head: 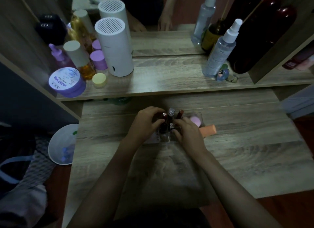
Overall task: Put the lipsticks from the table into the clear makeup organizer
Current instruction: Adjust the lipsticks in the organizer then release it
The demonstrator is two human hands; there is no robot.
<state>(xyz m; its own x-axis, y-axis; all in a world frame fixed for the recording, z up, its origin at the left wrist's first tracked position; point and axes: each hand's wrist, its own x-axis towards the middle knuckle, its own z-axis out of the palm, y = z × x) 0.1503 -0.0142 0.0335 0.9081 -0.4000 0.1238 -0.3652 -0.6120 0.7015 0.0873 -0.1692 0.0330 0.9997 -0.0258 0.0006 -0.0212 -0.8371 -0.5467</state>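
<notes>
The left hand point(146, 120) pinches a dark red, glossy cylindrical lipstick point(164, 120) by its cap, upright in the clear plastic makeup organizer point(199, 116) on the wooden counter point(237, 151); light, rigid, probably slippery, best taken mid-barrel; whether the right hand's point(188, 131) grip holds anything, I cannot tell.

Probably a bedroom vanity: mirror point(166, 15), skincare bottles point(219, 52), wooden dressing table point(237, 151).

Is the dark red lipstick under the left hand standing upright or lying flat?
Upright: the dark red lipstick stands in the clear organizer, left hand gripping it.
</notes>
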